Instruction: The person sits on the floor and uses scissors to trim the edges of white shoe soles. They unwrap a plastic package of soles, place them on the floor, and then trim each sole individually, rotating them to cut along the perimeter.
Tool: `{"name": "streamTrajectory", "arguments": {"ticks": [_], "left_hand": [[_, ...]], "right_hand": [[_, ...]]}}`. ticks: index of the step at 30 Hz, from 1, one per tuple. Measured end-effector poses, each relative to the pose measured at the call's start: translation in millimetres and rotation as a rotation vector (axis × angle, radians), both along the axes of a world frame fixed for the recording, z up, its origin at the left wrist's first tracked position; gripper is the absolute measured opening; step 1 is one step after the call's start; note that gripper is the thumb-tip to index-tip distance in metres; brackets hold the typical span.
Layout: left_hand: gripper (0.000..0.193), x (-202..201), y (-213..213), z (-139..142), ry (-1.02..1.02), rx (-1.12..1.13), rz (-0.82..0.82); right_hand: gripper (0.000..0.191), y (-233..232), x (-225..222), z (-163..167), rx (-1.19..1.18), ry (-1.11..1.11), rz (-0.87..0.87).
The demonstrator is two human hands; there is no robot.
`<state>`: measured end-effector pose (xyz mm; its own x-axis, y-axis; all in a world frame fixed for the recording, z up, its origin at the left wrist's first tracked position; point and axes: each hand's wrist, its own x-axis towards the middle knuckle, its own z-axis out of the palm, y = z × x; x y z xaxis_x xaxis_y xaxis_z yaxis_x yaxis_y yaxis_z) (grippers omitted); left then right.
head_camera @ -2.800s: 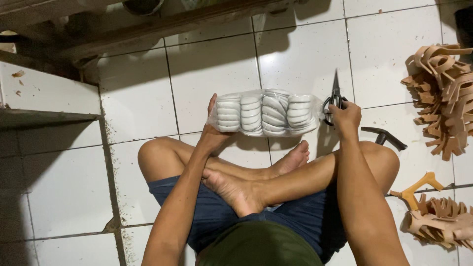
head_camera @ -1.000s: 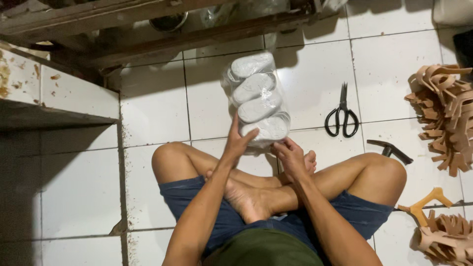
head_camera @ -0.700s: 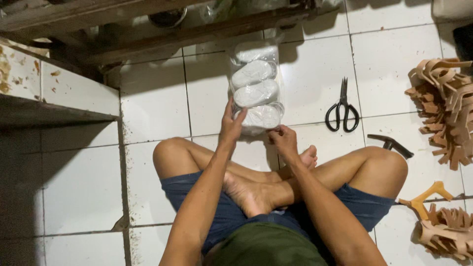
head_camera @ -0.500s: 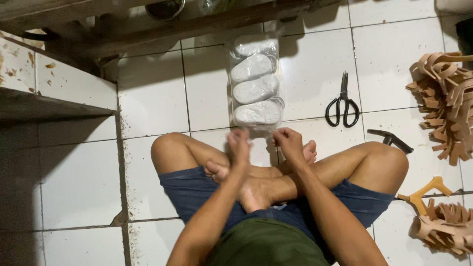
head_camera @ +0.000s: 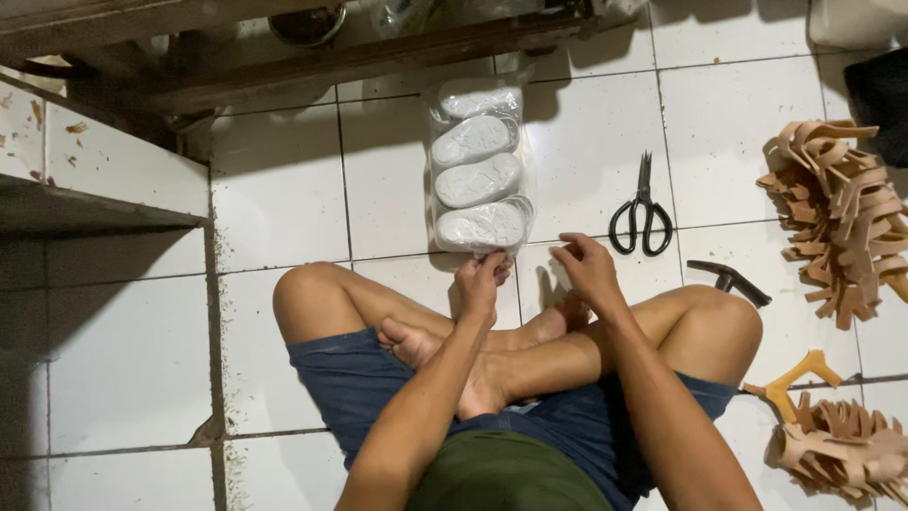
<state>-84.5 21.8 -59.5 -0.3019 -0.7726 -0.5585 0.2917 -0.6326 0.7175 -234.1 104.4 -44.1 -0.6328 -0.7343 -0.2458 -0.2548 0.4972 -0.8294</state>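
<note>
On the white tiled floor (head_camera: 284,189), just ahead of the person's crossed legs, lies a clear plastic bag of stacked white shoe soles (head_camera: 478,170), its long side running away from the body. The left hand (head_camera: 480,279) pinches the bag's near end with its fingertips. The right hand (head_camera: 586,270) hovers just beside it, fingers loosely curled and holding nothing. Black-handled scissors (head_camera: 642,213) lie to the right of the bag, a dark hammer (head_camera: 728,280) sits by the right knee, and heaps of tan leather straps (head_camera: 837,213) lie farther right. A dark wooden beam (head_camera: 359,61) crosses beyond the bag.
</note>
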Motion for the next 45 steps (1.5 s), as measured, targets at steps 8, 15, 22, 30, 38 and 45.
{"name": "streamTrajectory", "arguments": {"ticks": [8,15,22,30,38,45], "left_hand": [[0.017,27.3,-15.5,-13.7,-0.012,0.094,-0.037],[0.022,40.1,-12.5,-12.1,-0.311,-0.243,0.081],[0.027,46.6,-17.1,-11.8,-0.146,-0.164,0.020],[0.032,40.5,-22.7,-15.4,-0.146,-0.296,0.021],[0.044,35.5,-16.7,-11.1,-0.298,-0.246,-0.261],[0.047,36.1,-15.7,-14.1,-0.382,-0.388,-0.451]], "right_hand": [[0.022,-0.9,-38.2,-4.9,0.000,0.086,-0.094],[0.031,-21.0,66.4,-19.0,-0.111,-0.361,0.277],[0.034,-43.2,104.4,-14.5,-0.124,-0.642,-0.175],[0.029,-24.2,104.4,-19.5,-0.141,-0.357,0.083],[0.032,13.8,112.0,-20.4,-0.033,-0.139,0.191],[0.021,14.4,80.1,-23.6,-0.141,0.033,0.026]]}}
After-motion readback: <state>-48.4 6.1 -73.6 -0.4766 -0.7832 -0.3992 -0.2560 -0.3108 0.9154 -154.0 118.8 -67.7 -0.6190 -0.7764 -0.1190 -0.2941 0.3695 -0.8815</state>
